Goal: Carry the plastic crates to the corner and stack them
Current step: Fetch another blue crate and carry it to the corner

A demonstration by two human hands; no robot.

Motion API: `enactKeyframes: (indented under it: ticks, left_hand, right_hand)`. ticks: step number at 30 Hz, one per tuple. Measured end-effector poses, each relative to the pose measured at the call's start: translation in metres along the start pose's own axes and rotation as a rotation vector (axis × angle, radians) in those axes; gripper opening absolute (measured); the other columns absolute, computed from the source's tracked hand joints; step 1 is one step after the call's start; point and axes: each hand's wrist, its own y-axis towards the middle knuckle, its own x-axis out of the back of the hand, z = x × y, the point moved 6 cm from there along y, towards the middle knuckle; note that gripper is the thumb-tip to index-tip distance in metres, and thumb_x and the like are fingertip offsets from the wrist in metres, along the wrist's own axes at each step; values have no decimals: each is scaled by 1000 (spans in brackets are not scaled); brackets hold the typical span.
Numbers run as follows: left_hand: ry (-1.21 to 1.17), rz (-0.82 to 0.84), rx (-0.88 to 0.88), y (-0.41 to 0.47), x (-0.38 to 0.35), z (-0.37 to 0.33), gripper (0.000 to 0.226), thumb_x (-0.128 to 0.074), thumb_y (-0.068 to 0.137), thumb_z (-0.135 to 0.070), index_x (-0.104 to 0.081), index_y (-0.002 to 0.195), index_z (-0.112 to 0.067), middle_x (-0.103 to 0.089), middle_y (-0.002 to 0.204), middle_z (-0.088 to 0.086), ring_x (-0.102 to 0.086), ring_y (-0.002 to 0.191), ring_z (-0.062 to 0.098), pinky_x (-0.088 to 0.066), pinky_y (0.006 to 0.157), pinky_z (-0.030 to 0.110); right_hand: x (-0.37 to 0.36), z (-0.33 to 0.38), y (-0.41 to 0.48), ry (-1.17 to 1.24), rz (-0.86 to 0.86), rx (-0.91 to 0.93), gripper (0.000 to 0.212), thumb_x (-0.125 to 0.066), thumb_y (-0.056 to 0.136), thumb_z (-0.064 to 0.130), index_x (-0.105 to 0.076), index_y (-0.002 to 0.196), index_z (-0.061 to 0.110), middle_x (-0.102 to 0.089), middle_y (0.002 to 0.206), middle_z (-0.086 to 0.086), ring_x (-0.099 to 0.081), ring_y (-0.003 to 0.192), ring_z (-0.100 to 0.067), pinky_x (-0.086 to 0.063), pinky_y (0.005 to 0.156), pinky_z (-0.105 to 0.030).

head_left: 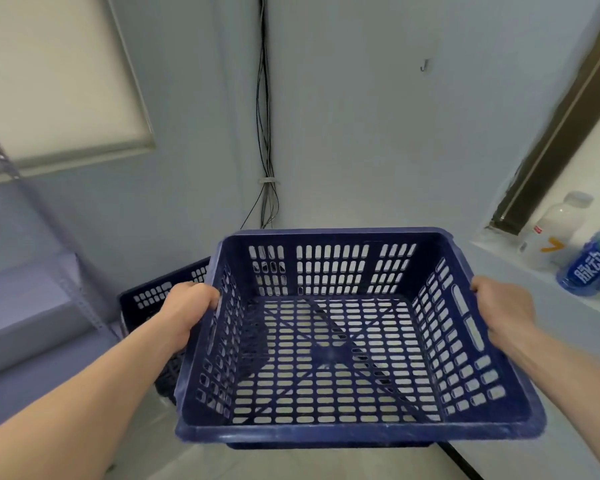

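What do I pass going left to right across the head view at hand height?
Second crate → left hand, gripping the rim → held crate → right hand, gripping the opposite rim → blue bottle.

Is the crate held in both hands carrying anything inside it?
No, the blue crate gripped by the left hand and right hand is empty; only its bare slotted base shows inside.
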Motion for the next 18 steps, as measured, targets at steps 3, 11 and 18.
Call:
enactKeyframes:
  ticks: [3, 11, 18]
  left_hand:
    - [-16, -62, 15, 0, 0, -3, 30, -52, 66, 1, -63, 94, 1, -66, 76, 21, -62, 62, 37, -50, 58, 38]
    - [-86, -172, 39, -1, -2, -3, 16, -52, 68, 2, -61, 81, -1, -62, 74, 19, -59, 64, 34, -45, 60, 37]
    - [-117, -210, 47, 4, 5, 0, 29, -53, 56, -4, -60, 84, -4, -64, 80, 22, -62, 70, 35, -48, 66, 45]
  right_hand:
    - [-17, 12, 21, -29, 72, 25, 29, -63, 79, 31, -70, 77, 3, -72, 80, -18, -69, 79, -43, -59, 87, -57]
    - [-49, 37, 62, -37, 169, 69, 33, -65, 74, 33, -72, 80, 1, -74, 78, -18, -71, 76, -43, -61, 82, -58]
    - [-75, 64, 72, -54, 239, 100, 29, -65, 75, 28, -71, 78, 1, -73, 79, -18, -70, 77, -42, -59, 79, -54]
